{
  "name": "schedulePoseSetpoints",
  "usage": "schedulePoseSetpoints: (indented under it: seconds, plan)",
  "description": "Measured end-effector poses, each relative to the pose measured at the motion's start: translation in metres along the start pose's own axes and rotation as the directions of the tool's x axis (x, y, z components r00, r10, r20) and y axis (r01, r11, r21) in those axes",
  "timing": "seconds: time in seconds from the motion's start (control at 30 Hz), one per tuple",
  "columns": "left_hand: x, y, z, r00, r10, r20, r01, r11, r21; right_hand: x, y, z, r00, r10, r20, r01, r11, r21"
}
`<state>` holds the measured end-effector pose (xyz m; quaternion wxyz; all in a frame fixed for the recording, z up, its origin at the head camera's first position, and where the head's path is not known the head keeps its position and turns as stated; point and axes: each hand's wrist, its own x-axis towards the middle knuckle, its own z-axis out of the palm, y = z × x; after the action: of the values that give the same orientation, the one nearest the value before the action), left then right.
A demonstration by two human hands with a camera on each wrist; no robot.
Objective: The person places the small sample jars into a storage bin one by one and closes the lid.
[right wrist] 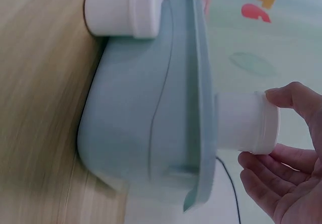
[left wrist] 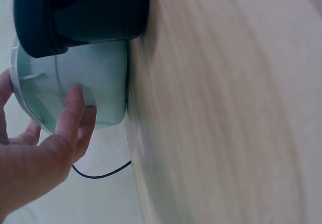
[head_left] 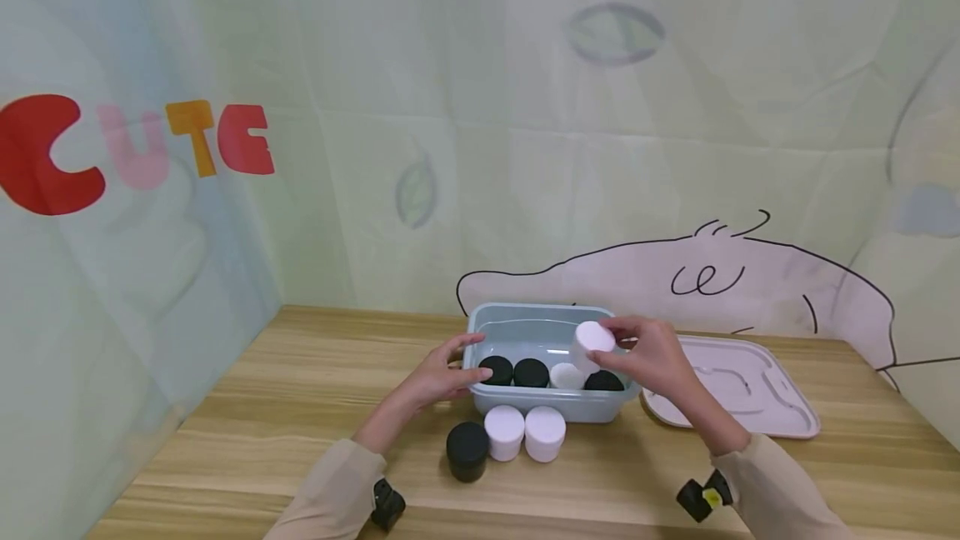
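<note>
A light blue plastic box (head_left: 543,407) sits on the table with a row of jars inside. My left hand (head_left: 438,373) holds its left end, with some fingertips against the outer wall and others over the rim (left wrist: 20,90). My right hand (head_left: 651,357) pinches a white lidded jar (head_left: 592,344) by its lid, thumb on one side and fingers on the other. That jar (right wrist: 241,122) is upright, its base hidden behind the box wall in the right wrist view. Along the box's front lie black lids (head_left: 531,372) and a white lid (head_left: 566,376).
In front of the box stand a black jar (head_left: 467,451) and two white jars (head_left: 505,432), side by side. A pale flat lid (head_left: 738,390) lies right of the box, under my right forearm. A printed curtain (head_left: 375,148) hangs behind the wooden table (head_left: 300,407).
</note>
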<state>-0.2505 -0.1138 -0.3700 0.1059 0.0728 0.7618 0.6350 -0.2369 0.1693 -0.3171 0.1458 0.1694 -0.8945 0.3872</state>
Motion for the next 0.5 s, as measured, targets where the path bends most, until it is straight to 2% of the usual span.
schedulePoseSetpoints:
  seconds: [0.17, 0.5]
  plan:
    - [0.0, 0.0, 0.0, 1.0, 0.002, 0.003, -0.002, 1.0, -0.006, 0.01, 0.014, 0.003, 1.0, 0.022, -0.019, -0.023, 0.999, -0.039]
    - [-0.001, 0.001, -0.001, 1.0, -0.002, 0.005, 0.002, 1.0, -0.001, 0.024, 0.032, 0.015, 0.998, 0.058, 0.001, -0.057, 0.99, -0.127]
